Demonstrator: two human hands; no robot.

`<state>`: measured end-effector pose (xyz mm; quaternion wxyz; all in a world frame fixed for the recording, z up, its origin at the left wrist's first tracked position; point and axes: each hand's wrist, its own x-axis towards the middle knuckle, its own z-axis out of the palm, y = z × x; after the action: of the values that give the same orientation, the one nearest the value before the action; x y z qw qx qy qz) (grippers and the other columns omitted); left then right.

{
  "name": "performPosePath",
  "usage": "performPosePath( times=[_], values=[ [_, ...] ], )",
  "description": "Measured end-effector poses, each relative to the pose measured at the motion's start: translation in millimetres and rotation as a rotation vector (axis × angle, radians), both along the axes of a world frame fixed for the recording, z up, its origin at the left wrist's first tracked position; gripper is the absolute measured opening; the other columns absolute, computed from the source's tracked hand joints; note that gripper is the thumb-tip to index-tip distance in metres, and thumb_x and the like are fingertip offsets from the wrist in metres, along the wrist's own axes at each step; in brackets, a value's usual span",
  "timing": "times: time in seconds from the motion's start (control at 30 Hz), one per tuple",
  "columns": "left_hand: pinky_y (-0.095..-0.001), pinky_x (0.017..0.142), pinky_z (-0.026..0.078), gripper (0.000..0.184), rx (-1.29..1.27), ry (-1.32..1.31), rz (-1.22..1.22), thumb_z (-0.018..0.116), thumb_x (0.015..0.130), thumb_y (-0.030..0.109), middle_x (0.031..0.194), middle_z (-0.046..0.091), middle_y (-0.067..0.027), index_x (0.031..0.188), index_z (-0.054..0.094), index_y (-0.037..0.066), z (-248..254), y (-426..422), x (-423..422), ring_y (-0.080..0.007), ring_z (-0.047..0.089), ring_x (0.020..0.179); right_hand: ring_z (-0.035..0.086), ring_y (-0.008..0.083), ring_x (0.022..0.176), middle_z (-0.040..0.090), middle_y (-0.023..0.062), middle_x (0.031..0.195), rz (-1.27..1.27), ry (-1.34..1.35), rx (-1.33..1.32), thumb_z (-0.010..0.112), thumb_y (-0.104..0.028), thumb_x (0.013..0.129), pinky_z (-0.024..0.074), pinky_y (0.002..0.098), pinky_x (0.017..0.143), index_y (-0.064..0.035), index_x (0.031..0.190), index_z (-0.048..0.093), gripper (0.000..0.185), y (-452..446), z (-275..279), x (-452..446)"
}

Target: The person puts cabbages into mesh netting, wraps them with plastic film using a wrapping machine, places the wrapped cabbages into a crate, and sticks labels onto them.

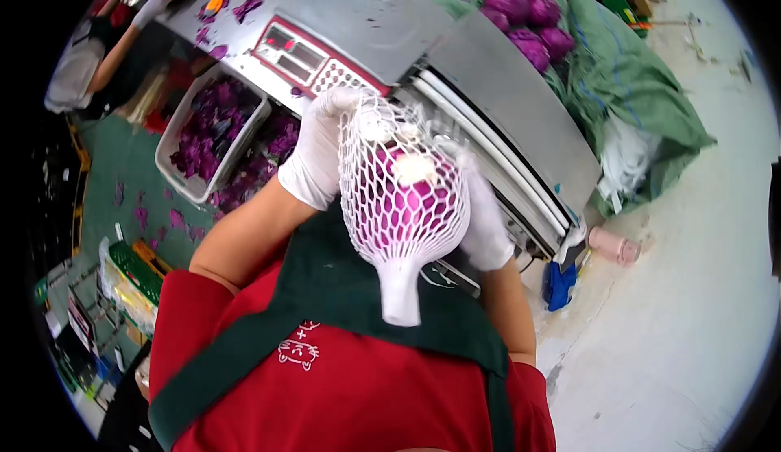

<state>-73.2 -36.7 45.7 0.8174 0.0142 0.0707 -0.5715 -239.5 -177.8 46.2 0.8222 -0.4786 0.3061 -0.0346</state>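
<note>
A red cabbage (408, 206) hangs in a white foam net sleeve (400, 293), its pale cut stem showing through the mesh. The sleeve narrows into a gathered tail that points down toward my apron. My left hand (320, 147), in a white glove, grips the upper left edge of the sleeve. On the right side, my right hand (486, 220), also gloved, holds the sleeve against the cabbage. Its fingers are blurred and partly hidden behind the mesh.
Ahead stands a metal weighing and wrapping machine with a red-framed keypad panel (313, 57). A grey tub (169, 144) of purple leaf scraps is at left. Red cabbages (508, 4) lie by a green sack (643, 86). Another person's arm (114, 55) shows upper left.
</note>
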Motion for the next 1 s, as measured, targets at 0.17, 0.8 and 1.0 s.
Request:
performPosePath(
  times=[0.17,0.8,1.0],
  values=[
    [-0.0367,0.085,0.049,0.025,0.277,-0.183,-0.048,0.052,0.088,0.021,0.092,0.065,-0.0152,0.095,0.061,-0.001,-4.2,-74.2,-64.5,-0.0238,0.062,0.087,0.055,0.024,0.114,0.057,0.0091,0.126,-0.19,-0.389,0.508,0.035,-0.043,0.098,0.0422,0.0401,0.101,-0.0071,0.13,0.05,0.05,-9.0,15.2,-72.7],
    [-0.0245,0.087,0.046,0.044,0.561,-0.995,-0.167,0.056,0.095,0.038,0.106,0.064,-0.0068,0.117,0.057,0.0,-12.0,-269.5,-68.9,-0.0111,0.058,0.097,0.059,0.0151,0.1,0.066,0.0085,0.108,-0.556,-0.212,-0.326,0.043,-0.029,0.099,0.0445,0.0278,0.091,0.0034,0.116,0.061,0.04,-245.4,-58.4,-38.9],
    [-0.0269,0.098,0.04,0.053,0.48,-1.221,-0.384,0.047,0.097,0.046,0.12,0.058,-0.0087,0.125,0.053,0.002,-42.4,-278.0,-47.1,-0.0145,0.053,0.112,0.061,0.0144,0.095,0.066,0.0095,0.107,-0.391,-0.203,0.055,0.048,-0.037,0.098,0.0474,0.027,0.086,0.0032,0.117,0.059,0.046,-235.8,-50.7,-44.6]
  ],
)
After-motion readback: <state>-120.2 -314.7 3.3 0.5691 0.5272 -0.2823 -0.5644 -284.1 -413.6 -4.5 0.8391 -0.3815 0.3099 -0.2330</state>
